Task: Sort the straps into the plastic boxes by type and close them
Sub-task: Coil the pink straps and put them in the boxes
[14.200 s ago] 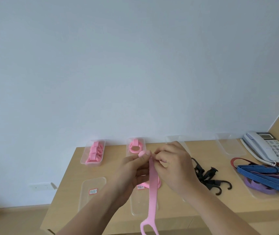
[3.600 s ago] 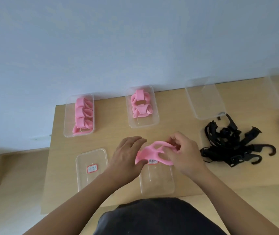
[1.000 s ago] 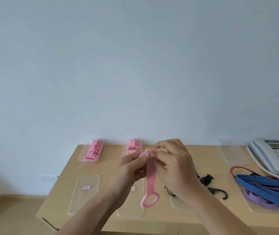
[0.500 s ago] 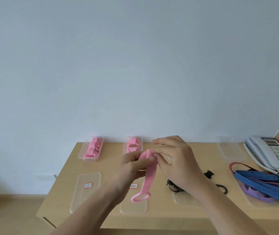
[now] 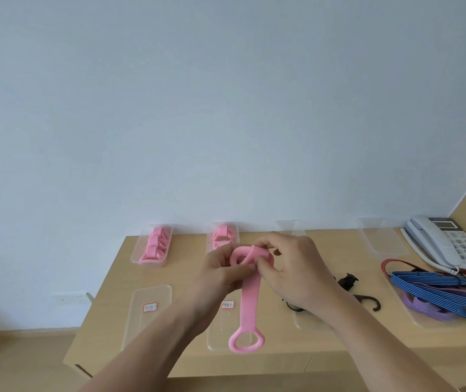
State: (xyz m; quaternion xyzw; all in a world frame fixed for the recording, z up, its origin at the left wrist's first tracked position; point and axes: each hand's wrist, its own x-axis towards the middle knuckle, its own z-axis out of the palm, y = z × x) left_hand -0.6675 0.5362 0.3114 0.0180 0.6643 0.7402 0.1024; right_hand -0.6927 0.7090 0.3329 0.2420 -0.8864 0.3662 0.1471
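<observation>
Pink strap point(image 5: 250, 295) pinched at its upper end by both hands, held above the wooden desk point(image 5: 107, 281). Left hand point(image 5: 220, 275) with thumb and fingers curled round the coiled top of the strap. Right hand point(image 5: 296, 273) with thumb and forefinger nipping the folded-over end, other fingers loosely bent above it. Rest of the strap hanging straight down from the fingers, oval ring end lowest, in front of a clear lid point(image 5: 214, 332) with a red-edged label. Left of the left fingers, a second labelled lid point(image 5: 146, 321) flat on the desk.

Beyond the left fingers, by the wall, two clear plastic boxes: far-left box point(image 5: 137, 257) filled with rolled pink straps, nearer box point(image 5: 236, 232) just behind the knuckles with more pink rolls. Beyond the right fingers, an empty clear box point(image 5: 291, 226), partly hidden.

Right of the right fingers:
- black hook straps point(image 5: 367, 297), mostly behind the wrist
- another empty box point(image 5: 381, 239)
- blue striped straps point(image 5: 438, 290), purple strap point(image 5: 424, 305) and red strap point(image 5: 384, 267) heaped on a third lid point(image 5: 408, 315)
- pale desk telephone point(image 5: 446, 244) furthest right
</observation>
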